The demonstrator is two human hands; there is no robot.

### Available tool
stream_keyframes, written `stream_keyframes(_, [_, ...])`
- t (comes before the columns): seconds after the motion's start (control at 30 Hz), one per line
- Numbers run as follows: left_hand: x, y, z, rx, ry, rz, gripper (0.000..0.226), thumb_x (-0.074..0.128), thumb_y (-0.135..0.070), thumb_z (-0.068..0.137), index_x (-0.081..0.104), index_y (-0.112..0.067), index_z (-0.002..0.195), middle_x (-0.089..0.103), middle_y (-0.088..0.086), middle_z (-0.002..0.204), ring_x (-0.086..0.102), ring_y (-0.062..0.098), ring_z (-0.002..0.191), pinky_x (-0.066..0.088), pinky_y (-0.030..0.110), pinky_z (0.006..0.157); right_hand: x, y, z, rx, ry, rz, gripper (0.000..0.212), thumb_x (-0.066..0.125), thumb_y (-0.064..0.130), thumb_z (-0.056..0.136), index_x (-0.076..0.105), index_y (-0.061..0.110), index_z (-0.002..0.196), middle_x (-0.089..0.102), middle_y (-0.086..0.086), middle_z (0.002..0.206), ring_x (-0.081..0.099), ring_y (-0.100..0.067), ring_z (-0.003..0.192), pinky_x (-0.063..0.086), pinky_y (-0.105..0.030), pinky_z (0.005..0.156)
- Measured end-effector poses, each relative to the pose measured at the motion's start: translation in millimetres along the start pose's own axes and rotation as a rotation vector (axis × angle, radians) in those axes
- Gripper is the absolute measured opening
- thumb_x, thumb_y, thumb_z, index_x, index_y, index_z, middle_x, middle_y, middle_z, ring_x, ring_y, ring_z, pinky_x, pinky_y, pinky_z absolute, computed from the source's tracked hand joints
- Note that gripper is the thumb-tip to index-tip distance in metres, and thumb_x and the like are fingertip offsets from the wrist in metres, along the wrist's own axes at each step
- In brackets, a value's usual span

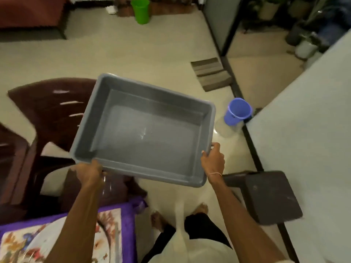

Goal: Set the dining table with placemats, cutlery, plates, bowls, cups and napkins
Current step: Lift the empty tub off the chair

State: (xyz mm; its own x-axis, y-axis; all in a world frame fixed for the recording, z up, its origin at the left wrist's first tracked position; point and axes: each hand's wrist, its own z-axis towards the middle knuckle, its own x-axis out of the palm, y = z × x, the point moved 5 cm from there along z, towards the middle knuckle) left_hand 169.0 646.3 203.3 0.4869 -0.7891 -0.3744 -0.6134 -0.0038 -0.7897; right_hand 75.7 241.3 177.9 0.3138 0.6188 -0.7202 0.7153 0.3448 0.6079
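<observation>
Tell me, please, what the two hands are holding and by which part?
Both grip an empty grey tub: the left hand at its near rim, the right hand on its right rim.

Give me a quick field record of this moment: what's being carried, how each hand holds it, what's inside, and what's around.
carried item: grey rectangular plastic tub, held above the floor
contents: nothing visible inside
left hand: grip on the near rim at the left corner
right hand: grip on the right rim near the corner
left of tub: dark brown plastic chair
floor, right of tub: purple plastic bucket
floor, far: green plastic bucket
lower left: purple floral cloth
lower right: dark square stool
</observation>
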Motion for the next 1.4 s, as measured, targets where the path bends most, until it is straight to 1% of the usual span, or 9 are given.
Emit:
stream_keyframes(0.1, [78, 2, -40, -0.006, 0.147, 0.076, 0.056, 0.061, -0.006, 0.087, 0.042, -0.003, 0.14, 0.055, 0.01, 0.133, 0.062, 0.027, 0.114, 0.057, 0.037, 0.069, -49, -72, 14, 0.154, -0.087, 0.073, 0.033, 0.067, 0.019, 0.097, 0.051, 0.013, 0.125, 0.07, -0.017, 0.115, 0.068, -0.039, 0.102, 0.056, -0.044, 0.083])
stream_keyframes(0.2, [168, 22, -87, -0.034, 0.294, 0.143, 0.055, 0.061, -0.006, 0.082, 0.048, -0.002, 0.135, 0.061, 0.02, 0.131, 0.068, 0.035, 0.102, 0.06, 0.044, 0.061, -100, -158, 18, 0.332, -0.178, 0.158, 0.034, 0.067, 0.019, 0.097, 0.052, 0.012, 0.127, 0.068, -0.018, 0.118, 0.067, -0.04, 0.104, 0.055, -0.045, 0.084])
stream_keyframes(0.4, [300, 83, -206, -0.024, 0.521, 0.403, 0.054, 0.058, -0.001, 0.096, 0.034, -0.007, 0.144, 0.05, 0.022, 0.138, 0.06, 0.042, 0.115, 0.058, 0.061, 0.087, -173, -302, -11, 0.593, -0.396, 0.285, 0.036, 0.067, 0.021, 0.097, 0.053, 0.015, 0.129, 0.071, -0.016, 0.113, 0.068, -0.041, 0.104, 0.057, -0.049, 0.085])
stream_keyframes(0.53, [358, 135, -269, -0.016, 0.635, 0.508, 0.055, 0.055, 0.004, 0.095, 0.034, -0.007, 0.144, 0.051, 0.023, 0.137, 0.059, 0.037, 0.106, 0.059, 0.057, 0.085, -196, -382, -38, 0.689, -0.496, 0.511, 0.053, 0.075, 0.013, 0.092, 0.056, 0.013, 0.141, 0.072, -0.014, 0.121, 0.07, -0.035, 0.107, 0.056, -0.052, 0.098])
stream_keyframes(0.63, [392, 169, -308, -0.006, 0.69, 0.562, 0.053, 0.053, 0.005, 0.095, 0.033, -0.007, 0.143, 0.05, 0.019, 0.131, 0.059, 0.035, 0.103, 0.06, 0.052, 0.081, -198, -432, -56, 0.828, -0.549, 0.669, 0.049, 0.077, 0.004, 0.088, 0.062, 0.011, 0.134, 0.071, -0.014, 0.123, 0.069, -0.033, 0.11, 0.054, -0.051, 0.104])
stream_keyframes(0.77, [429, 224, -342, -0.025, 0.765, 0.663, 0.057, 0.056, 0.006, 0.095, 0.032, -0.007, 0.145, 0.051, 0.021, 0.137, 0.06, 0.036, 0.105, 0.058, 0.058, 0.091, -189, -482, -63, 0.942, -0.634, 0.745, 0.061, 0.074, -0.004, 0.088, 0.056, 0.014, 0.144, 0.064, -0.012, 0.137, 0.063, -0.032, 0.122, 0.05, -0.049, 0.108])
stream_keyframes(1.0, [505, 310, -364, -0.088, 0.97, 0.786, 0.056, 0.061, -0.008, 0.101, 0.038, -0.015, 0.151, 0.061, 0.014, 0.131, 0.068, 0.034, 0.11, 0.059, 0.05, 0.094, -160, -562, -36, 1.021, -0.707, 0.724, 0.074, 0.059, -0.012, 0.095, 0.039, 0.024, 0.157, 0.049, -0.007, 0.155, 0.053, -0.034, 0.136, 0.044, -0.05, 0.113])
stream_keyframes(1.13, [536, 342, -365, -0.085, 1.082, 0.836, 0.05, 0.059, -0.01, 0.103, 0.04, -0.013, 0.149, 0.062, 0.013, 0.129, 0.068, 0.03, 0.105, 0.058, 0.046, 0.092, -140, -593, -26, 1.071, -0.75, 0.732, 0.073, 0.06, -0.011, 0.095, 0.039, 0.024, 0.156, 0.05, -0.008, 0.154, 0.055, -0.035, 0.134, 0.046, -0.051, 0.111])
stream_keyframes(1.4, [557, 371, -353, -0.099, 1.175, 0.897, 0.048, 0.051, -0.008, 0.106, 0.037, -0.012, 0.152, 0.059, 0.014, 0.133, 0.064, 0.034, 0.112, 0.055, 0.047, 0.09, -107, -617, -21, 1.124, -0.87, 0.764, 0.066, 0.063, -0.012, 0.093, 0.051, 0.021, 0.149, 0.056, -0.007, 0.149, 0.059, -0.034, 0.131, 0.048, -0.051, 0.11])
